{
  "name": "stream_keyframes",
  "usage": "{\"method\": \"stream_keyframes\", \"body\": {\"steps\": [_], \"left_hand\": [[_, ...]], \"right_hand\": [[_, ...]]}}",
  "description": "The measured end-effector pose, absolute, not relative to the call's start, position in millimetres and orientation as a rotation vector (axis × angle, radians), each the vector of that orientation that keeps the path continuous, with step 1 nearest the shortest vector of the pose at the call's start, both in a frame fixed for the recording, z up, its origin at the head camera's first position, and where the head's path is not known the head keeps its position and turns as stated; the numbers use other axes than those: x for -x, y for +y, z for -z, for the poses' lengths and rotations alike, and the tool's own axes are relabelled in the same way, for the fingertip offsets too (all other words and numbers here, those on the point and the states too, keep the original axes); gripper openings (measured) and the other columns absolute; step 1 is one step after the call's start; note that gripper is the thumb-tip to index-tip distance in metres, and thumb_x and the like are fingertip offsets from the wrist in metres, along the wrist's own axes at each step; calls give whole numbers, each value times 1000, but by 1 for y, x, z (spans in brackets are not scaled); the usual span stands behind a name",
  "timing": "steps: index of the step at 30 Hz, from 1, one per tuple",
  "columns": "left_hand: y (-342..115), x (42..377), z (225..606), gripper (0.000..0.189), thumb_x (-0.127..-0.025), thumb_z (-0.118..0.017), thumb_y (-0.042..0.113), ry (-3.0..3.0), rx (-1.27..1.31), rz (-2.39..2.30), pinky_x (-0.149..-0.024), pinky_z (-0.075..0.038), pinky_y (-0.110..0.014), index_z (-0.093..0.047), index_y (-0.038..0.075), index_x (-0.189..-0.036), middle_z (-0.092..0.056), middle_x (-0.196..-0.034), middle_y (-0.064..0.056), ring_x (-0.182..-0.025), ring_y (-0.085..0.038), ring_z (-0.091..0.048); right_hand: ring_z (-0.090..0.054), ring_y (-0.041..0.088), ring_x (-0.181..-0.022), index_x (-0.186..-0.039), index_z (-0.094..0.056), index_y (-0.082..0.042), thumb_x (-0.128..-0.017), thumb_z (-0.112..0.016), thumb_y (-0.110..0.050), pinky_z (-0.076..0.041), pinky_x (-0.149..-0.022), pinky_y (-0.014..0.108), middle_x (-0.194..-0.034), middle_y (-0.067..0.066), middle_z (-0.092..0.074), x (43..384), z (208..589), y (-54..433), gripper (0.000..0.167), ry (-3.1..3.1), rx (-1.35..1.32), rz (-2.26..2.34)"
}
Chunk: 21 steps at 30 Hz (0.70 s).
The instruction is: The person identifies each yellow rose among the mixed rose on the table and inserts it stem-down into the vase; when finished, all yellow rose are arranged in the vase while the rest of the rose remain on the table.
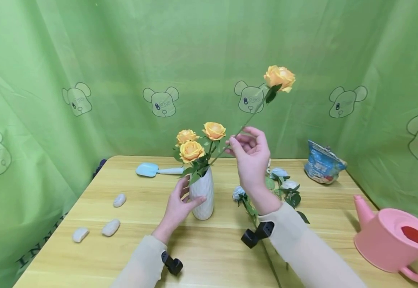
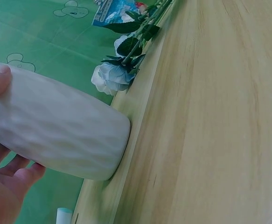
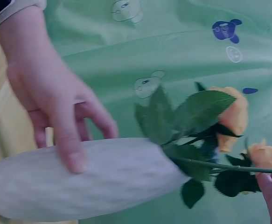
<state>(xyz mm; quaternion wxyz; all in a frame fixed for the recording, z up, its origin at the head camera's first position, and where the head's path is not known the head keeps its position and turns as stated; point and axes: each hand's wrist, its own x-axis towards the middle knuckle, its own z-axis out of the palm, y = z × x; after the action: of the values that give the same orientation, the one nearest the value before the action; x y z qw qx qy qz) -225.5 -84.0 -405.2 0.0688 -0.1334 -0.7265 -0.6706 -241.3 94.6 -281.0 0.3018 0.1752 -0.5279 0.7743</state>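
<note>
A white textured vase [image 1: 203, 202] stands upright on the table with several yellow roses [image 1: 192, 152] in it. My left hand [image 1: 178, 205] holds the vase from its left side, thumb across the front and fingers behind. In the right wrist view, the left thumb presses the vase wall [image 3: 103, 163]. Up and to the right, my right hand [image 1: 252, 160] pinches the stem of a long-stemmed yellow rose [image 1: 280, 78] between thumb and fingers. This rose leans to the right, its bloom high above the others. The lower end of its stem is at the vase mouth, among leaves [image 3: 203, 109].
Pale blue roses [image 1: 289, 185] lie on the table beneath my right forearm. A pink watering can [image 1: 389, 240] and a blue bag [image 1: 323, 163] stand to the right. Behind the vase lies a light blue shovel [image 1: 147, 170]. Three pale stones [image 1: 111, 227] lie at left.
</note>
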Motion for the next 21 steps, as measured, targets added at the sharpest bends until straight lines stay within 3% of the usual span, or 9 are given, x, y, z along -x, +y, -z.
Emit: {"method": "stream_keyframes", "body": {"steps": [15, 21], "left_hand": [[-85, 227, 406, 75, -76, -78, 11, -2184, 395, 2024, -100, -39, -42, -38, 9, -139, -45, -135, -14, -118, -31, -47], [-85, 227, 406, 72, -77, -77, 11, -2178, 412, 2030, -100, -40, -41, -39, 10, -138, -46, -134, -13, -118, -31, -47]], "right_hand": [[-58, 17, -78, -111, -46, 12, -81, -61, 14, -56, -69, 40, -90, 15, -55, 243, 334, 73, 34, -1455, -462, -2021], [-57, 17, -78, -106, -49, 14, -79, -64, 13, -56, -64, 31, -88, 19, -56, 241, 346, 66, 31, -1504, -442, -1957]]}}
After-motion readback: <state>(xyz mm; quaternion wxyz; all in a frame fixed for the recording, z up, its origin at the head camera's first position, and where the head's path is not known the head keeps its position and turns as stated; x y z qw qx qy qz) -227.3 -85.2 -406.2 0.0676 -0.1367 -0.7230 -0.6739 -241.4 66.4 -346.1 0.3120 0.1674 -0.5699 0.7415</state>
